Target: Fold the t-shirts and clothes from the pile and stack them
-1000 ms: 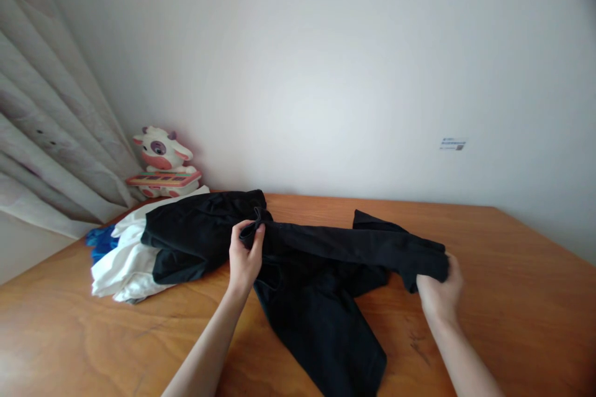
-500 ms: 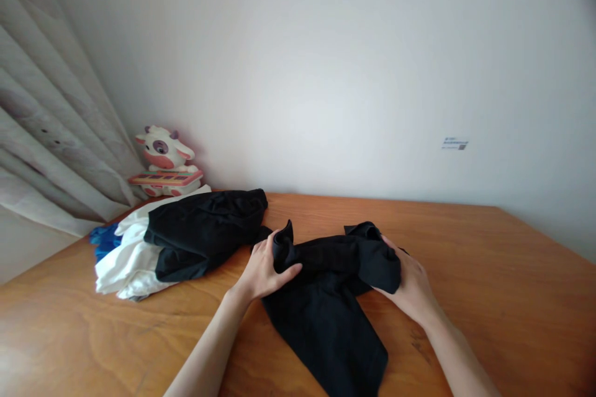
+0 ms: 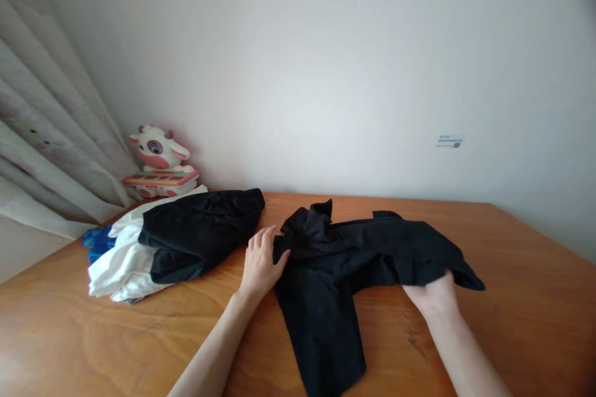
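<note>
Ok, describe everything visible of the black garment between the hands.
The black garment is matte, soft-looking cloth, bunched at its upper left. One broad panel lies toward the camera on the wooden table; another extends right. The left hand touches its left edge; the right hand is under its right end, fingers hidden.

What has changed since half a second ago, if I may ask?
The right hand has moved right, now partly under the black garment, whose right end has spread that way. The left hand has opened at the garment's left edge. The cow toy and clothes pile stayed put.
</note>
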Motion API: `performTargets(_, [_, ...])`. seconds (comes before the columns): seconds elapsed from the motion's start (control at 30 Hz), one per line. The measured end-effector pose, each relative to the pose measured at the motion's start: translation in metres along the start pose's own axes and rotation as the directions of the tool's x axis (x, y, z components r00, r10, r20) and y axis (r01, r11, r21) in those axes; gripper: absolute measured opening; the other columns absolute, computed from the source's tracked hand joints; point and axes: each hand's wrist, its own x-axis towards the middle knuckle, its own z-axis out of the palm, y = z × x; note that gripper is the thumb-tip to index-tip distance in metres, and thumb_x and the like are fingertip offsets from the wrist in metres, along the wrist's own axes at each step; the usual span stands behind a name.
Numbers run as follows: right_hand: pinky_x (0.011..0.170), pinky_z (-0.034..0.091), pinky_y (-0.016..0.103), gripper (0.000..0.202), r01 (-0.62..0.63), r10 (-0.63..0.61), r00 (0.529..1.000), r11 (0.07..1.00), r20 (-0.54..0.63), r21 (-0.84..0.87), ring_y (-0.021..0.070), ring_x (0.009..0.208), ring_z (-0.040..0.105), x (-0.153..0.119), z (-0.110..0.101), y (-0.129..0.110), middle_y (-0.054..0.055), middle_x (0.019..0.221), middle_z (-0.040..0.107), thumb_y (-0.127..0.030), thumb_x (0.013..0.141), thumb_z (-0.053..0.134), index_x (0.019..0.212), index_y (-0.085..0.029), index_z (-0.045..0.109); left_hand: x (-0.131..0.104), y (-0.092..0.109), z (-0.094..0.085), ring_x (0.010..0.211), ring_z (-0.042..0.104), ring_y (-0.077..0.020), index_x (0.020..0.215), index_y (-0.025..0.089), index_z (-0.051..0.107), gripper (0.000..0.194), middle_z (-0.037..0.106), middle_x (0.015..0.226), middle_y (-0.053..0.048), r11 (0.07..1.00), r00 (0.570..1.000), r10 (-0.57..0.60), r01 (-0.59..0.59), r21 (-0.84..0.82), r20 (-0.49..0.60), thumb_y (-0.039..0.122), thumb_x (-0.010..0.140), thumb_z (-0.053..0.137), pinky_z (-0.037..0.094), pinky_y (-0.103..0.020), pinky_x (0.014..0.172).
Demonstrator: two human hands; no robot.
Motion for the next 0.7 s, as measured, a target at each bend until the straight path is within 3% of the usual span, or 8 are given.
performTargets(0.1, [0.091,0.058,0.046,0.036,-0.094,0.104,0.992,0.987,-0.076,0.132,0.0226,0.108,0.071,0.0,-0.002,-0.014,0.002,0.116,0.077,-0.038,0.091,0.043,0.111,-0.032,0.072,0.001,-0.005,0.0,0.107,0.063,-0.0301,0.121,0.02,0.061,0.029,0.065,0.118,-0.012,1.0,0.997,-0.009,0.008,0.011,0.074,0.027,0.093,0.056,0.052,-0.046,0.094])
performTargets(0.17, [0.083,0.06,0.045,0.035,-0.105,0.13,0.98,0.981,-0.15,0.166,0.0223,0.102,0.073,0.003,-0.006,-0.022,0.001,0.11,0.078,-0.038,0.091,0.042,0.106,-0.033,0.073,0.0,-0.005,0.0,0.098,0.065,-0.0279,0.109,0.02,0.065,0.021,0.068,0.107,-0.01,1.0,0.991,-0.004,0.006,-0.015,0.134,0.035,0.095,0.057,0.053,-0.044,0.09])
performTargets(0.27, [0.074,0.061,0.04,0.03,-0.108,0.153,0.967,0.97,-0.203,0.218,0.0217,0.095,0.074,0.002,-0.01,-0.031,-0.001,0.102,0.079,-0.04,0.089,0.047,0.101,-0.032,0.074,-0.002,0.005,-0.001,0.094,0.065,-0.0264,0.099,0.02,0.068,0.03,0.069,0.099,-0.008,0.998,0.982,0.028,-0.017,-0.064,0.187,0.049,0.094,0.059,0.052,-0.041,0.089])
performTargets(0.4, [0.075,0.06,0.036,0.027,-0.121,0.161,0.977,0.959,-0.137,0.258,0.0197,0.095,0.073,-0.008,0.001,-0.03,-0.002,0.101,0.079,-0.04,0.086,0.053,0.101,-0.031,0.073,-0.008,0.028,-0.002,0.097,0.062,-0.0274,0.093,0.021,0.069,0.04,0.067,0.099,-0.008,0.99,0.947,0.119,-0.092,-0.103,0.299,0.061,0.089,0.062,0.049,-0.042,0.091])
performTargets(0.53, [0.082,0.06,0.038,0.027,-0.065,0.078,0.995,0.982,-0.067,0.179,0.0209,0.101,0.071,-0.007,0.006,-0.019,0.0,0.105,0.077,-0.045,0.083,0.059,0.101,-0.029,0.071,-0.012,0.043,-0.001,0.104,0.059,-0.0308,0.102,0.021,0.069,0.043,0.066,0.107,-0.009,0.991,0.922,0.121,-0.094,-0.091,0.369,0.059,0.08,0.073,0.046,-0.046,0.093])
performTargets(0.63, [0.091,0.058,0.043,0.037,0.022,-0.019,0.975,1.0,-0.222,0.01,0.0248,0.109,0.068,0.004,-0.001,-0.013,0.005,0.113,0.073,-0.048,0.075,0.067,0.104,-0.025,0.067,-0.013,0.045,0.002,0.102,0.06,-0.0298,0.095,0.022,0.068,0.019,0.067,0.105,-0.009,0.994,0.914,0.072,-0.03,-0.11,0.398,0.039,0.087,0.069,0.045,-0.043,0.089])
performTargets(0.7, [0.1,0.054,0.048,0.057,0.175,-0.234,0.914,0.965,-0.331,-0.196,0.0288,0.119,0.063,0.008,-0.009,-0.01,0.01,0.127,0.066,-0.046,0.069,0.074,0.118,-0.021,0.06,-0.012,0.043,0.004,0.096,0.062,-0.0272,0.092,0.023,0.066,0.009,0.068,0.098,-0.007,0.977,0.917,0.079,0.007,-0.214,0.391,0.031,0.089,0.063,0.045,-0.04,0.086])
